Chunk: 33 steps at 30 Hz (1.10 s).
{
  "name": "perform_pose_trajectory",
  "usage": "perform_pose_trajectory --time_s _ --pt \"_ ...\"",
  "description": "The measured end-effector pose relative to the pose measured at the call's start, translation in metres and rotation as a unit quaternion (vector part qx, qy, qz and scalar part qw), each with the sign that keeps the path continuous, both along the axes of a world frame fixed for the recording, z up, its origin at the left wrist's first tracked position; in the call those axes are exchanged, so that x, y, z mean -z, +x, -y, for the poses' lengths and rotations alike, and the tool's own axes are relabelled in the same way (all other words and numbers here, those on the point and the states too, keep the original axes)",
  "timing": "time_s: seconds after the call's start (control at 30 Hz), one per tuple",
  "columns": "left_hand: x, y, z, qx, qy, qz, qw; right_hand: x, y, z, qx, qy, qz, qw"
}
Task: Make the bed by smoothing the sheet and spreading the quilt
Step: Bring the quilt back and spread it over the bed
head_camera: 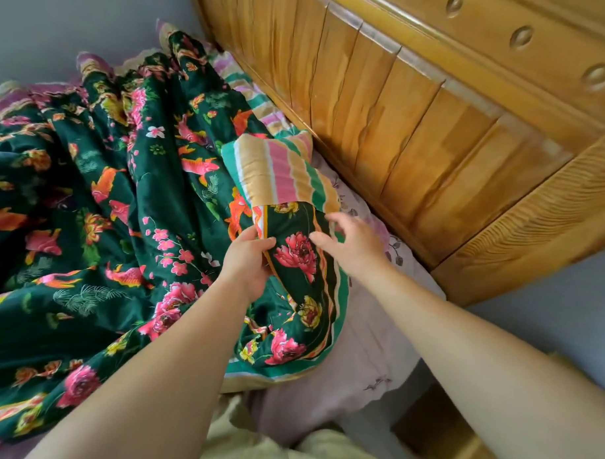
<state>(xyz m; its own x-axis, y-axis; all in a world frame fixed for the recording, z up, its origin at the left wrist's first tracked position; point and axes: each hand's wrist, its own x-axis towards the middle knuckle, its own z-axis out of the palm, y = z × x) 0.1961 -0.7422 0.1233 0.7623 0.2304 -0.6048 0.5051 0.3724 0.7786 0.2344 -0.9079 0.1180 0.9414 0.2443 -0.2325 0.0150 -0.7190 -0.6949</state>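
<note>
A dark green quilt (99,222) printed with pink flowers and orange fish lies rumpled over most of the bed. Its corner near the headboard is folded back, showing a striped pink, tan and green underside (282,173). My left hand (248,261) grips the quilt's edge at that folded corner, thumb on top. My right hand (352,244) hovers with spread, relaxed fingers just right of the corner, fingertips at the fabric's edge. A pale lilac sheet (366,338) with a faint floral print shows beneath, to the right of the quilt.
A wooden headboard (417,130) with vertical panels runs along the right side of the bed. A grey wall (61,18) stands behind the bed at upper left. My yellowish clothing (252,444) shows at the bottom edge.
</note>
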Motion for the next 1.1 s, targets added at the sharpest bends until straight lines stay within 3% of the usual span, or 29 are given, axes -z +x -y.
perform_pose_trajectory --time_s 0.07,0.2,0.4,0.57,0.73,0.93,1.0,1.1 --pt "-0.007 0.001 -0.005 0.027 -0.008 0.029 0.999 0.003 0.013 0.009 0.021 -0.039 -0.009 0.999" --pt "-0.024 0.0 -0.022 0.089 0.012 0.052 0.995 -0.008 0.049 0.003 -0.06 -0.092 0.054 0.992" --pt "-0.033 -0.003 -0.046 0.065 0.005 0.052 0.997 -0.027 0.079 -0.026 -0.16 -0.053 0.005 0.986" --pt "-0.039 -0.004 -0.055 0.059 0.011 0.031 0.998 -0.04 0.08 -0.044 -0.186 -0.012 0.013 0.982" --pt "-0.037 -0.006 -0.062 0.052 0.045 -0.011 0.998 -0.048 0.076 -0.044 -0.218 0.09 -0.091 0.968" --pt "-0.041 -0.012 -0.063 0.056 0.039 -0.061 0.996 -0.055 0.073 -0.059 -0.207 0.07 -0.024 0.976" --pt "-0.041 -0.01 -0.063 0.047 0.067 -0.06 0.995 -0.054 0.073 -0.059 -0.191 0.069 -0.06 0.977" --pt "-0.038 -0.007 -0.059 0.095 0.185 -0.048 0.977 -0.055 0.069 -0.053 -0.198 0.007 -0.075 0.977"
